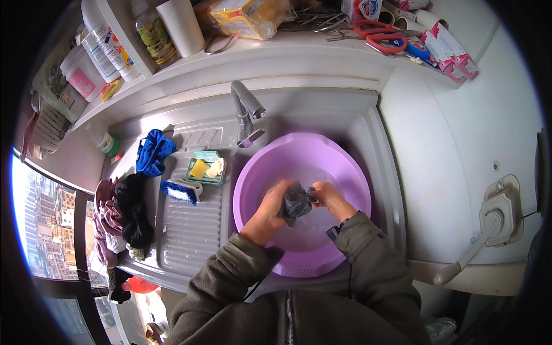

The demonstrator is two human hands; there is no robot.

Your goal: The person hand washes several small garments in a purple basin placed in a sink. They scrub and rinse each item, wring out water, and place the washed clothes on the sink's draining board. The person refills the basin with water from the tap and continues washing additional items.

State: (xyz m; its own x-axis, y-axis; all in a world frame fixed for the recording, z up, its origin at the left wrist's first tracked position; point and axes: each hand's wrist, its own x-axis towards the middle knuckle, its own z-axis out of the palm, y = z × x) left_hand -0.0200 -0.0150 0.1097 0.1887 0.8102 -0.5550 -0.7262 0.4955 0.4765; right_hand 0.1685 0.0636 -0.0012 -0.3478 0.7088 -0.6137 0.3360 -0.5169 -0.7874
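A wet, dark grey piece of cloth is bunched between my hands above a purple basin. My left hand is closed around the cloth's left side. On the other side, the fingers of my right hand pinch its edge. Cloudy, sudsy water lies in the basin below. What kind of garment the cloth is, I cannot make out. The basin stands in a grey sink, under the chrome tap.
On the left drainboard are a blue-bristled brush, a green soap dish, a blue cloth and dark clothes. Bottles and red scissors line the shelf behind. A lever handle sticks out at right.
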